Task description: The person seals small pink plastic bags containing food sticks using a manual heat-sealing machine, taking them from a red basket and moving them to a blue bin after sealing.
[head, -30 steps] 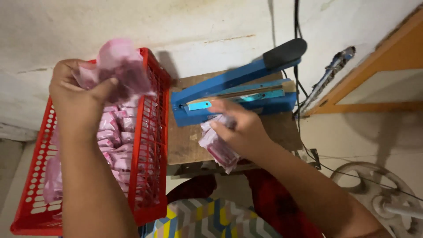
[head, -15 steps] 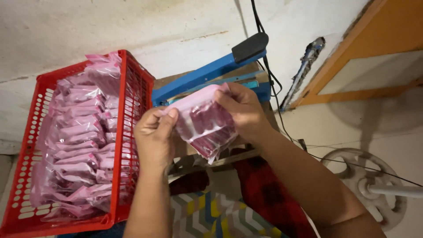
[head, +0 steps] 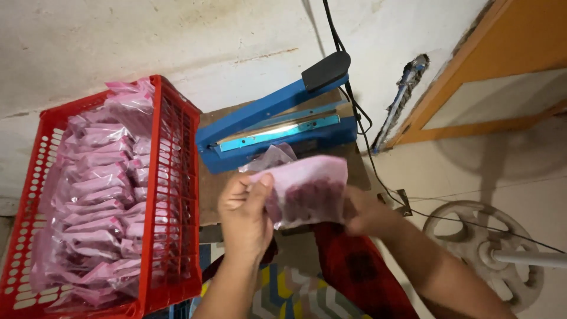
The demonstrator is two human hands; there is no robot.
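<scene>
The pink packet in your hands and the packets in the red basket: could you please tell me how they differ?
The held packet is up between the left hand and right hand, spread flat; the basket packets lie stacked and crumpled. The held one is alone, those are many inside the red basket. Both are pink plastic with darker contents.

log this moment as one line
left hand: holds pouch | right hand: holds pouch | sealer: arm raised, behind pouch | crate: full of pouches, left of hands
</scene>
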